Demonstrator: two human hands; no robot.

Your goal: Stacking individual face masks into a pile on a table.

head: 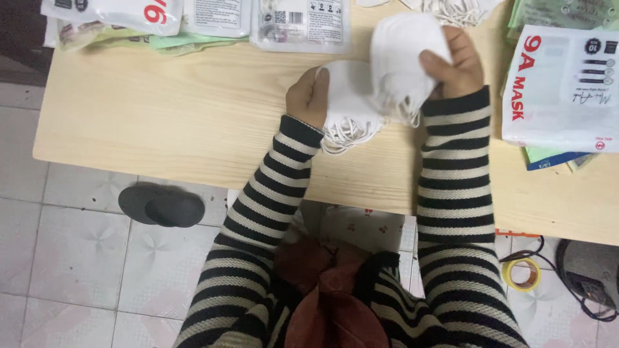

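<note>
My left hand (308,96) grips a stack of folded white face masks (348,96) whose white ear loops (345,134) hang down over the light wooden table (161,116). My right hand (454,61) holds another bunch of white masks (406,55), raised and overlapping the left stack. Both sleeves are black-and-cream striped. The two hands are close together above the table's middle.
Flat white mask packets (300,22) lie along the table's far edge, and a large white packet with red print (561,87) lies at the right over green ones. More loose masks (458,8) sit at the top. On the tiled floor are dark slippers (161,206), a tape roll (521,274) and cables (587,290).
</note>
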